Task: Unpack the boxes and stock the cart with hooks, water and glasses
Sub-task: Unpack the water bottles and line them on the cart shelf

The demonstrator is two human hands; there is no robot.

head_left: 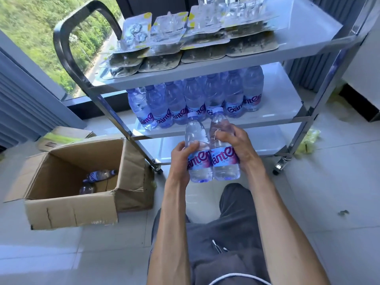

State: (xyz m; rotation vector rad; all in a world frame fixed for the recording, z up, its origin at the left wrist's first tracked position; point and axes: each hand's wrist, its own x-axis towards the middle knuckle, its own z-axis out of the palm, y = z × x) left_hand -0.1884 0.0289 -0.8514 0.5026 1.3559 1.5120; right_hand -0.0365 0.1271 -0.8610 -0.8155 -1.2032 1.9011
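Fingers of the left hand curl round one water bottle; the right hand grips a second bottle, both held touching, just below the cart's middle shelf. Pushed in carelessly, they could topple the standing bottles. More lie in the cardboard box.

Cart: hook packs top, bottles (upright) middle shelf.
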